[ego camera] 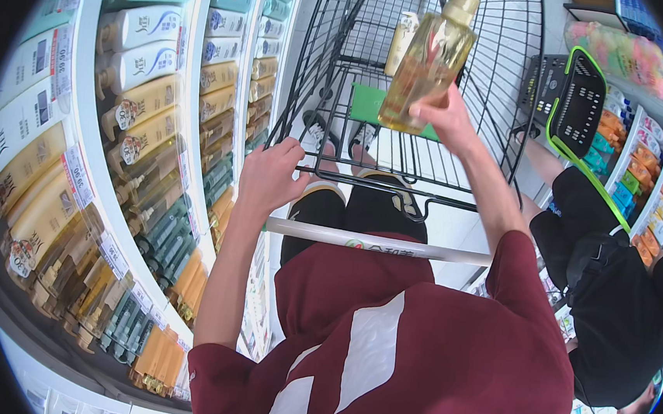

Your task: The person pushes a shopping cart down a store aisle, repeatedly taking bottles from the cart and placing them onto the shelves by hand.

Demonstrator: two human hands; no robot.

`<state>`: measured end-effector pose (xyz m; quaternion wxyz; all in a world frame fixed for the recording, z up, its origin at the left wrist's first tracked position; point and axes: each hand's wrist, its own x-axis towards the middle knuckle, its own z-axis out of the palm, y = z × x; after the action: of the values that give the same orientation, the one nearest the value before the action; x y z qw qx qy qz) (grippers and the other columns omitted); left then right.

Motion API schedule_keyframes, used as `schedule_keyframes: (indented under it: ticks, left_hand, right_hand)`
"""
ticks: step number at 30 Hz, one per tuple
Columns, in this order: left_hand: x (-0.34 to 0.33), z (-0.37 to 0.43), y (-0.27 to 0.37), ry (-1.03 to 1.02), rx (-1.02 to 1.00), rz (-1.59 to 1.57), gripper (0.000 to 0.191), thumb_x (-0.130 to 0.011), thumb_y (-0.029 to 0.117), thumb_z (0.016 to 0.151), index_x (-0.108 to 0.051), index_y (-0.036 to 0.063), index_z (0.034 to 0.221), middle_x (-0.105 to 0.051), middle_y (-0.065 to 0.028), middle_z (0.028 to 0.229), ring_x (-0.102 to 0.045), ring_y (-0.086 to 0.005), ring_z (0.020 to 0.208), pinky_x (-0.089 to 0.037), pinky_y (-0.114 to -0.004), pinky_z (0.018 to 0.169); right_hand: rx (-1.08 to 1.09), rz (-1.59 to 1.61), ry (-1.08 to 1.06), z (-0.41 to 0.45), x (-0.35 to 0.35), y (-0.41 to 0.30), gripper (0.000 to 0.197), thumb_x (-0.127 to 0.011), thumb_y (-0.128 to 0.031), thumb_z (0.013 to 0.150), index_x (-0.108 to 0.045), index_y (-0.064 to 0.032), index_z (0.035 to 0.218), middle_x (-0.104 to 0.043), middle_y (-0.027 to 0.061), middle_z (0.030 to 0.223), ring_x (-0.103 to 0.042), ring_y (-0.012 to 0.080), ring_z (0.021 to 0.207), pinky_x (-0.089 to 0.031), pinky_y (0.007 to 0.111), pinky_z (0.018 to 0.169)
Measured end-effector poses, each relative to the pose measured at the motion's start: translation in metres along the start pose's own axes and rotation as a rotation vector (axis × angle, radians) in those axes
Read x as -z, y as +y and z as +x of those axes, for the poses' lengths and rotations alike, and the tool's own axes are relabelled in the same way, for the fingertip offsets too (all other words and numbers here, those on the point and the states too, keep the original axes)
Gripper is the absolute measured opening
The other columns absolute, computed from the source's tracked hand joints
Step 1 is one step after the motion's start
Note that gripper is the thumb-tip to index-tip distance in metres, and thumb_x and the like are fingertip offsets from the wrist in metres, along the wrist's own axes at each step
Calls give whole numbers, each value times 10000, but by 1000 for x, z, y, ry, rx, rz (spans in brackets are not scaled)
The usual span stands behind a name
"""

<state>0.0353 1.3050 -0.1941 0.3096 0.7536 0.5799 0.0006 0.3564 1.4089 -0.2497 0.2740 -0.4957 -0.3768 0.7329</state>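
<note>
My right hand point(445, 118) grips a clear pump bottle of yellowish liquid point(421, 68) near its lower part, with the pump upwards in the picture, over the black wire shopping cart point(455, 189). My left hand point(273, 173) rests on the cart's near left rim, its fingers curled over the wire. A cream-coloured pump bottle point(401, 44) is in the cart, just left of the held bottle. The cart's pale handle bar point(318, 233) crosses in front of my body. A green panel point(368, 102) shows on the cart behind the held bottle.
On the left, shelves hold rows of pump bottles point(146, 32) with price tags. At the right, a person in black clothes point(621, 311) stands close to the cart, beside a dark basket with a green rim point(579, 104). Shelves of colourful packs point(641, 164) line that side.
</note>
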Motion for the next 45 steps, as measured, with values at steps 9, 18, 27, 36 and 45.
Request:
schedule_keyframes:
  ticks: [9, 18, 27, 36, 45]
  left_hand:
    - [6, 13, 1, 41, -15, -33, 216, -725, 208, 705, -647, 40, 818, -627, -91, 874, -653, -324, 738, -518, -434, 684]
    - [10, 27, -4, -9, -57, 31, 250, -714, 255, 731, -669, 53, 873, -657, -95, 907, -667, -332, 795, -533, -449, 705]
    - [22, 37, 1, -37, -33, 25, 257, -656, 253, 746, -700, 52, 900, -704, -119, 961, -687, -353, 887, -544, -473, 781]
    - [20, 43, -9, -50, -93, -16, 273, -681, 235, 751, -711, 46, 945, -711, -158, 1004, -689, -367, 944, -544, -489, 836]
    - [18, 43, -13, -59, -120, -21, 271, -670, 229, 757, -727, 65, 966, -724, -153, 1021, -697, -364, 946, -545, -482, 848]
  right_hand:
    - [95, 270, -102, -98, -76, -21, 879, -816, -259, 750, -347, 4, 1445, -596, 175, 1225, -668, 291, 1068, -562, 442, 953]
    - [105, 371, -8, -148, -130, -48, 753, -756, -221, 782, -388, 20, 1393, -609, 180, 1206, -666, 264, 1037, -566, 414, 906]
    - [158, 342, 43, -172, -137, -57, 702, -737, -212, 797, -415, 13, 1379, -601, 157, 1197, -657, 258, 1072, -557, 461, 978]
    - [260, 252, 261, -205, -194, -52, 690, -741, -244, 786, -443, 44, 1337, -623, 192, 1173, -693, 296, 979, -588, 431, 862]
    - [293, 397, 425, -229, -263, -50, 708, -753, -285, 800, -434, 31, 1347, -627, 182, 1150, -702, 291, 962, -599, 419, 842]
